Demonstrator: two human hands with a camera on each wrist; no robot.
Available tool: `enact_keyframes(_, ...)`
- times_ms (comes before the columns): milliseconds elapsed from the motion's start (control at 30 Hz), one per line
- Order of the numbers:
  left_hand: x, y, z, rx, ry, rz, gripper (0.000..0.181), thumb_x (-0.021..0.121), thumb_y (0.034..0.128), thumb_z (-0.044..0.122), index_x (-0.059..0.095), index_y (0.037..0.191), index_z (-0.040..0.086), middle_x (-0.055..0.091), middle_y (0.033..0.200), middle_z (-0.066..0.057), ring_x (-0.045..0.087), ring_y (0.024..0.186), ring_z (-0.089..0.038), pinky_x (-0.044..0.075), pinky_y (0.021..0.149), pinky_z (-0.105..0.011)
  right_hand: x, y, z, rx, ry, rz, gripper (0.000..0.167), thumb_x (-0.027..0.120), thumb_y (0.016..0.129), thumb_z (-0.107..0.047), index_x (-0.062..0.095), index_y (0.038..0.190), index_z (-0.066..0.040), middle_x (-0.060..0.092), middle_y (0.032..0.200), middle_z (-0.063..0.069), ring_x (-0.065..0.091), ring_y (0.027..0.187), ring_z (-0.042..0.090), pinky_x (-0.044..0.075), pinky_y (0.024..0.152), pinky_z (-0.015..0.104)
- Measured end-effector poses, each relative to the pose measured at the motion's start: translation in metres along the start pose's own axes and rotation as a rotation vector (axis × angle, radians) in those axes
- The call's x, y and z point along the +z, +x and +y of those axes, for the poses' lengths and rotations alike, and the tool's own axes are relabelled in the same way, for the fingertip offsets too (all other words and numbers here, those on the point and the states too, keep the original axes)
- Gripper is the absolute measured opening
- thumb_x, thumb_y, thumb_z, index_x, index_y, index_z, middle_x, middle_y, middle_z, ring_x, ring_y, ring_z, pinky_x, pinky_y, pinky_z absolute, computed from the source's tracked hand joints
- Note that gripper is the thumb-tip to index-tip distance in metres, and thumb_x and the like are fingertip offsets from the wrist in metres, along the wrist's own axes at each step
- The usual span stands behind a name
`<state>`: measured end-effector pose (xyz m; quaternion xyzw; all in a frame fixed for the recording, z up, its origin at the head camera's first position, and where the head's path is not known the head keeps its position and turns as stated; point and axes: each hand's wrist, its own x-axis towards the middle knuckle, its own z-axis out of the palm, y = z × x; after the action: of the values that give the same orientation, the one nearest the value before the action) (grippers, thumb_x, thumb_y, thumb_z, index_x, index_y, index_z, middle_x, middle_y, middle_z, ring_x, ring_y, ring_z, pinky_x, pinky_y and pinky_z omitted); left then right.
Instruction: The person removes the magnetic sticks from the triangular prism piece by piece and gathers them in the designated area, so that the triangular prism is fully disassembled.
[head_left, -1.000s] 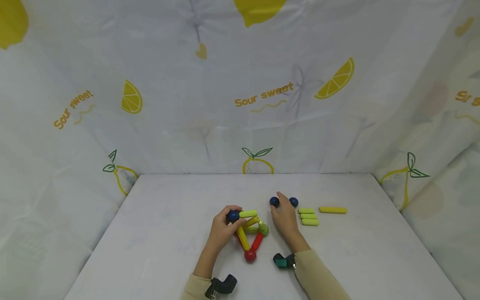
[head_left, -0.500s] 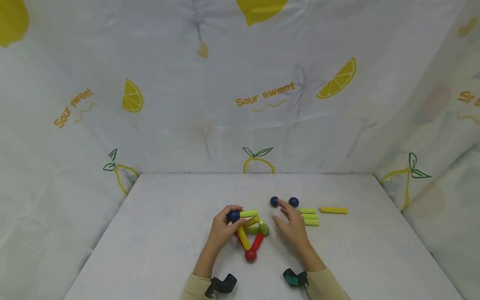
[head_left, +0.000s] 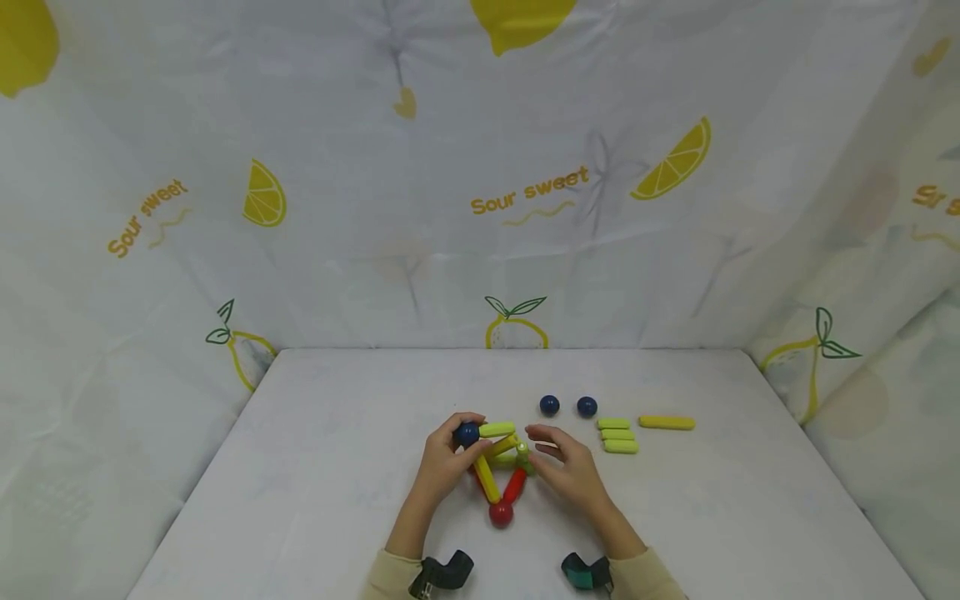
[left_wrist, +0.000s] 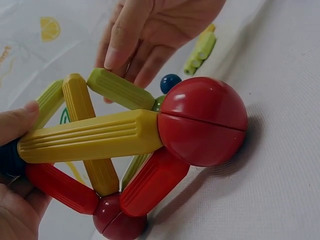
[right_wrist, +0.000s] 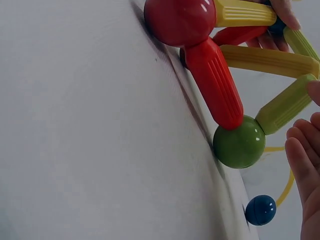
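My left hand (head_left: 441,460) grips the blue ball (head_left: 467,433) at the upper corner of a frame built from magnetic sticks and balls. From that ball a yellow stick (left_wrist: 95,137) slopes to a red ball (head_left: 501,513), and a short green stick (head_left: 497,429) points right. Red sticks (right_wrist: 215,82) join the balls at the base. A green ball (right_wrist: 240,142) carries a tilted green stick (right_wrist: 285,105). My right hand (head_left: 573,471) is beside that stick, fingers loosely bent and thumb at its upper end; whether they touch, I cannot tell.
Two loose blue balls, a left one (head_left: 550,406) and a right one (head_left: 587,407), lie behind the right hand. Several short green sticks (head_left: 618,436) lie in a stack to the right, with a longer yellow stick (head_left: 666,422) beyond. A printed cloth (head_left: 420,250) hangs behind the white table (head_left: 300,500).
My right hand has left the loose blue balls and come back and left to the upright green stick. The left hand keeps its hold, and the frame has hardly moved.
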<state>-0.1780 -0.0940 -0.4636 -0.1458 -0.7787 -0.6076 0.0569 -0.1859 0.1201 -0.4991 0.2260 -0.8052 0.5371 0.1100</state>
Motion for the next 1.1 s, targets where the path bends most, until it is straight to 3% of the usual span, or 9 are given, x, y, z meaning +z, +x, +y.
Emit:
enact_keyframes(167,0.000,0.000,0.000,0.009,0.005,0.003,0.031,0.069,0.0859,0.009,0.059,0.115,0.005,0.061,0.119,-0.019,0.060,0.103,-0.034,0.055,0.085,-0.028,0.008,-0.002,0.018,-0.119,0.003,-0.008,0.035,0.071,0.081,-0.001,0.061,0.115,-0.002,0.066,0.114,0.013,0.064,0.103,0.027,0.056,0.083,0.038)
enact_keyframes(333,0.000,0.000,0.000,0.012,0.013,-0.001,0.031,0.068,0.0859,0.009,0.059,0.115,0.004,0.062,0.119,-0.016,0.061,0.103,-0.033,0.054,0.084,-0.022,0.009,-0.002,0.016,-0.165,-0.090,0.019,0.034,0.071,0.080,0.002,0.065,0.112,-0.006,0.068,0.108,0.006,0.066,0.096,0.021,0.057,0.079,0.032)
enact_keyframes(533,0.005,0.005,-0.026,0.005,0.012,0.022,0.033,0.069,0.0852,0.008,0.059,0.116,0.006,0.060,0.121,-0.019,0.061,0.104,-0.031,0.055,0.085,-0.025,0.005,-0.002,0.012,-0.186,-0.147,0.048,0.033,0.073,0.076,0.005,0.067,0.107,-0.006,0.066,0.099,0.004,0.065,0.090,0.019,0.058,0.072,0.027)
enact_keyframes(633,0.006,0.006,-0.035,0.014,-0.006,0.030,0.032,0.070,0.0847,0.011,0.059,0.115,0.010,0.060,0.121,-0.020,0.061,0.108,-0.027,0.052,0.093,-0.032,0.003,-0.002,0.014,-0.112,-0.142,0.068,0.029,0.073,0.077,0.003,0.066,0.103,-0.007,0.065,0.098,0.002,0.065,0.090,0.018,0.058,0.072,0.022)
enact_keyframes(833,0.005,0.006,-0.037,0.038,-0.008,0.030,0.030,0.071,0.0849,0.020,0.060,0.113,0.017,0.060,0.120,-0.021,0.060,0.110,-0.024,0.050,0.096,-0.033,0.002,-0.001,0.013,0.160,-0.049,0.106,0.023,0.069,0.079,0.005,0.063,0.100,-0.004,0.065,0.100,0.006,0.063,0.098,0.022,0.057,0.077,0.021)
enact_keyframes(967,0.005,0.005,-0.036,0.043,0.008,0.025,0.032,0.071,0.0853,0.022,0.060,0.114,0.013,0.060,0.120,-0.021,0.060,0.109,-0.025,0.051,0.095,-0.032,-0.004,0.000,-0.002,0.264,0.007,0.111,0.020,0.067,0.081,0.005,0.062,0.100,0.001,0.065,0.101,0.011,0.062,0.103,0.030,0.057,0.079,0.027)
enact_keyframes(1100,0.005,0.005,-0.034,0.040,0.029,0.029,0.035,0.070,0.0855,0.017,0.059,0.116,0.004,0.062,0.119,-0.015,0.060,0.110,-0.025,0.050,0.096,-0.034,-0.008,0.002,0.001,0.351,0.085,0.106,0.021,0.067,0.083,0.001,0.060,0.103,0.001,0.064,0.105,0.011,0.061,0.105,0.026,0.055,0.084,0.023)
